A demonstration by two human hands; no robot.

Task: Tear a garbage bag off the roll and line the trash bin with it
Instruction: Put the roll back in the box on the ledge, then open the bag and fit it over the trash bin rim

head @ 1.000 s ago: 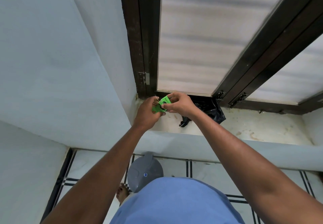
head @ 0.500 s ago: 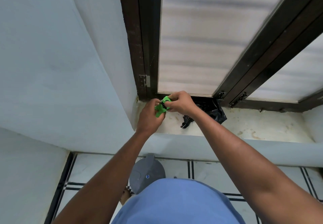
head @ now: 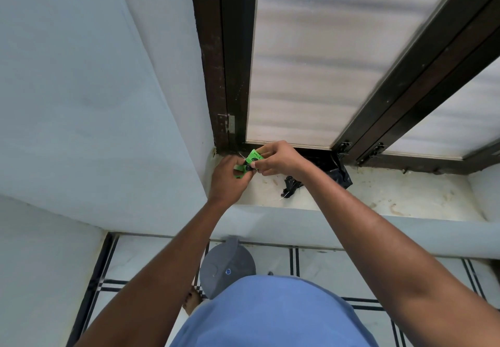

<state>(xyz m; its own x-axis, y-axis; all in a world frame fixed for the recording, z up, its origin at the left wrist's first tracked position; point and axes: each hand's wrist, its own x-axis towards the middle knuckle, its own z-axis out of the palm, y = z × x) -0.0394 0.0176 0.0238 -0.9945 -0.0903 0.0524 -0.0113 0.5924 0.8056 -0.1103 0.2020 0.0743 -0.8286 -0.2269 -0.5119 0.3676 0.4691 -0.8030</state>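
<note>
Pinching the green label (head: 254,156) with your right hand (head: 278,158), you are gripping the black roll (head: 247,167) in your left hand (head: 230,177) over the sill (head: 405,198); pulling unevenly risks ripping the bag; bin (head: 227,267) is waiting below.

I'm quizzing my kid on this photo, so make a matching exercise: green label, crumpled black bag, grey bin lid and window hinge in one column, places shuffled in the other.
Things:
1. green label
2. crumpled black bag
3. grey bin lid
4. window hinge

Places:
A. on the floor below the ledge
B. on the dark frame
C. pinched between both hands
D. lying on the window ledge

Pairs: 1-C, 2-D, 3-A, 4-B
</note>
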